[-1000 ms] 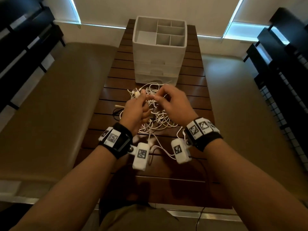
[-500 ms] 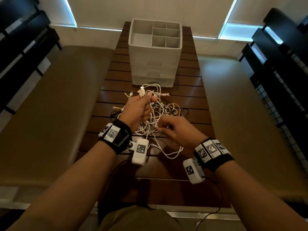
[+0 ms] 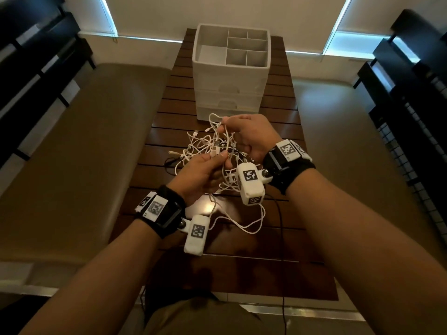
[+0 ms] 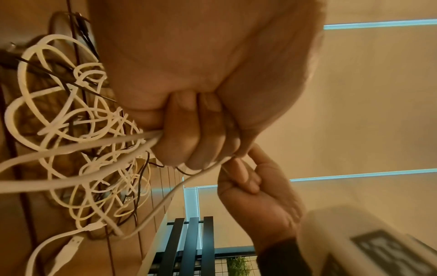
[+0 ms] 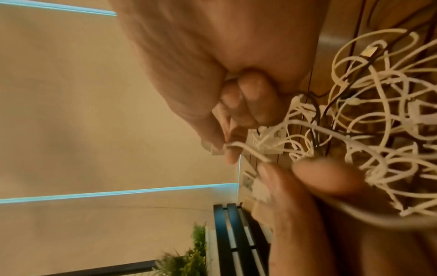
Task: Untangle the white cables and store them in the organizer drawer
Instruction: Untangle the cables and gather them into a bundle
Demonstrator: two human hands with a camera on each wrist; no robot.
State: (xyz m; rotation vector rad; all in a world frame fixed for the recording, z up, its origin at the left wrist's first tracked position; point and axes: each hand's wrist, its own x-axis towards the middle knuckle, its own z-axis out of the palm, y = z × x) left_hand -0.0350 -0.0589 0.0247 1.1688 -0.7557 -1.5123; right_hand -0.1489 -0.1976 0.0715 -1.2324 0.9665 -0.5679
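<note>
I saw both my hands, left (image 3: 200, 175) and right (image 3: 249, 139), pinching strands of the knotted white cables (image 3: 205, 151) mid-frame; the organizer (image 3: 231, 76) above had its 2 drawers closed.

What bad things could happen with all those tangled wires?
1. Both the left hand and the right hand pinch strands of the white cables; pulling apart could tighten the knots.
2. Thin black wires run through the tangle and may snag.
3. The organizer drawers look closed, and both hands are busy.
</note>
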